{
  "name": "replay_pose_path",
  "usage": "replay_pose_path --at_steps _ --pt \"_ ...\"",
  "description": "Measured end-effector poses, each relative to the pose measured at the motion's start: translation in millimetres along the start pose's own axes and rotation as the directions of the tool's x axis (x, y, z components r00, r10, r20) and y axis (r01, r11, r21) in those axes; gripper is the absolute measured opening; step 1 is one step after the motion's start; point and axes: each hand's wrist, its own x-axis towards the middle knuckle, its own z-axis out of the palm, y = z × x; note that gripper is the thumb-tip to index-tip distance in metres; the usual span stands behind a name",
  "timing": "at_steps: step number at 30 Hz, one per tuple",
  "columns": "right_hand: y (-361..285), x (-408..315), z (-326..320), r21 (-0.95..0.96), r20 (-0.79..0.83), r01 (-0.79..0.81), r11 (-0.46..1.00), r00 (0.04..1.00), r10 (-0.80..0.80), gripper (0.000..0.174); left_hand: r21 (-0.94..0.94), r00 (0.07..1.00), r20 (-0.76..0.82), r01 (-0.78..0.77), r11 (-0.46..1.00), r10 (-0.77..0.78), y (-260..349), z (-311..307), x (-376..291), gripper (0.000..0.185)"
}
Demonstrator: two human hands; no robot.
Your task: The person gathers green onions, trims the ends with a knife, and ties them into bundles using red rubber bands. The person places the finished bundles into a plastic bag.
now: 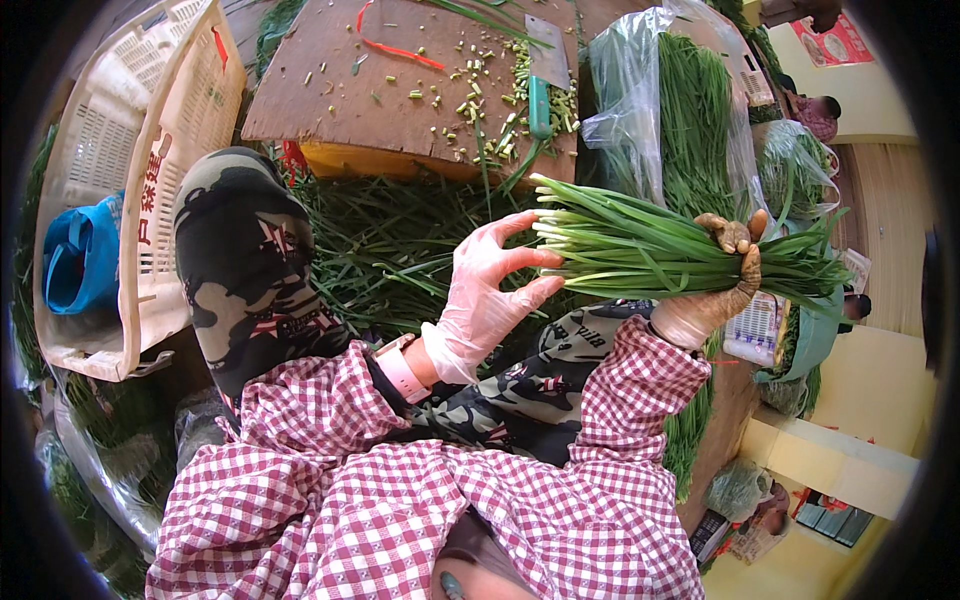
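Observation:
My right hand [712,277], in a thin glove with a soiled glove or wrap over its fingers, is closed around a bunch of Chinese chives [630,240]. The bunch lies sideways, its pale cut stems to the left and its leaf tips past the hand to the right. My left hand [499,281], in a clear thin glove, has thumb and fingertips spread against the stem ends. Beyond the bunch, a cleaver [541,82] with a green handle rests on a wooden board [337,82] among short cut stem pieces [476,94] and a red tie [397,49].
A white plastic crate [169,217] with a blue bag [86,255] stands left. Loose leaves [375,240] cover the floor between my knees. Chives [694,112] in clear plastic stand right of the board. Several people are at the far right.

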Motion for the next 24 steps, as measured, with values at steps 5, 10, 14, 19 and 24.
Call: replay_pose_path --at_steps 5,10,14,19,24 --pt "6.4 -2.0 8.1 -0.008 0.002 -0.024 1.000 1.000 0.024 0.035 -0.178 0.982 -0.011 0.183 0.967 -0.188 -2.5 7.9 0.7 0.016" --pt "7.4 -3.5 6.9 0.007 -0.020 -0.034 0.999 0.999 0.034 0.034 -0.052 0.987 -0.060 0.143 0.988 -0.146 -6.9 14.8 -1.6 0.015" --pt "-3.6 -2.3 -2.5 -0.008 -0.032 0.004 1.000 0.999 -0.005 0.033 0.316 0.989 0.008 -0.145 0.937 0.151 -20.8 1.6 4.6 0.016" --pt "-18.6 -3.7 -16.6 -0.067 -0.085 0.058 0.996 0.994 -0.064 0.030 0.714 0.918 0.331 -0.093 0.694 -0.218 -37.7 -34.3 21.6 0.010" --pt "-15.7 -5.9 -17.0 -0.076 -0.124 0.060 0.995 0.990 -0.069 0.031 0.160 0.987 0.018 -0.160 0.974 0.159 -14.7 -20.1 10.2 0.014"
